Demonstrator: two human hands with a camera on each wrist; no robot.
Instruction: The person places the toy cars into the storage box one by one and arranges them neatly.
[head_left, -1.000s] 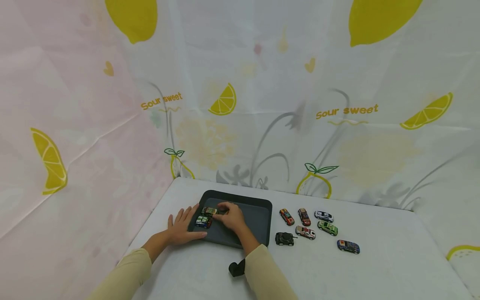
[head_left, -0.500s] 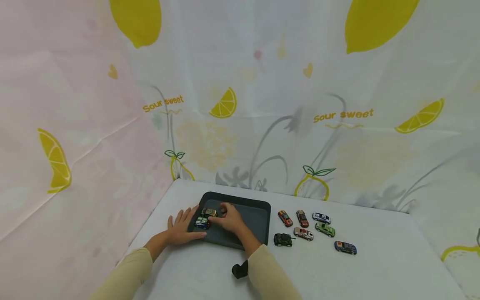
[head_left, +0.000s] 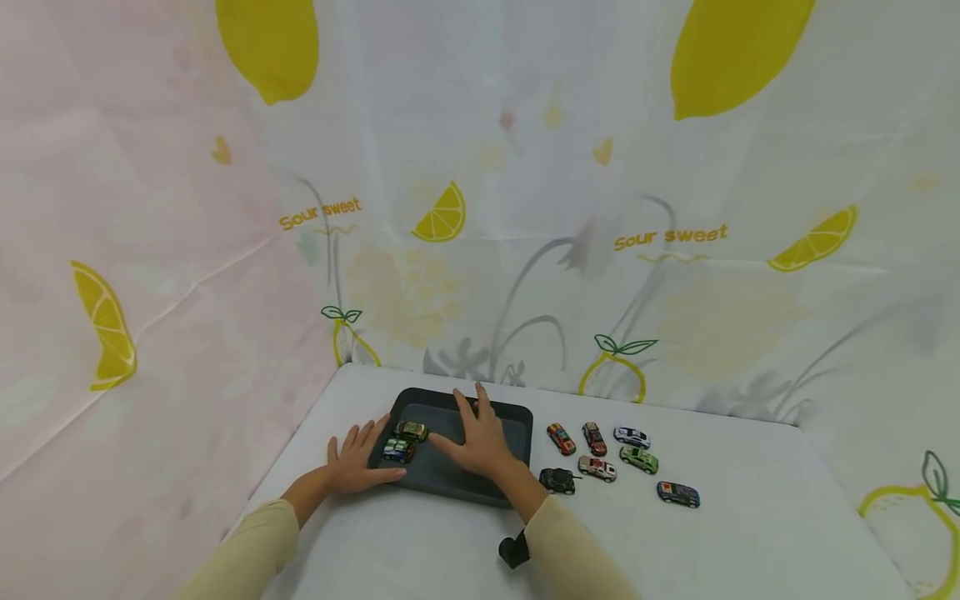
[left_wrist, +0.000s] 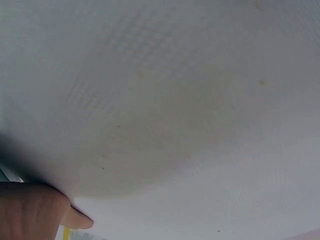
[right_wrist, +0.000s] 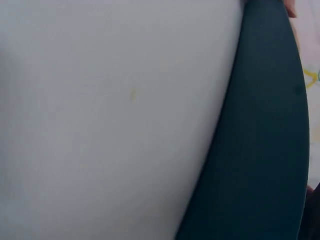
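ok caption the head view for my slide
Left hand at a dark tray, right hand spread over it; two toy cars inside, six more cars and a toy tank outside.

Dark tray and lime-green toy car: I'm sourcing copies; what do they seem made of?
Dark tray: maybe plastic or coated metal; matte, uniform surface. Lime-green toy car: maybe painted metal or plastic; bright body, gloss too small to judge.

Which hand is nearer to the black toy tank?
Right. The right hand is over the tray, left of and slightly beyond the tank. The left hand is farther off, at the tray's left edge.
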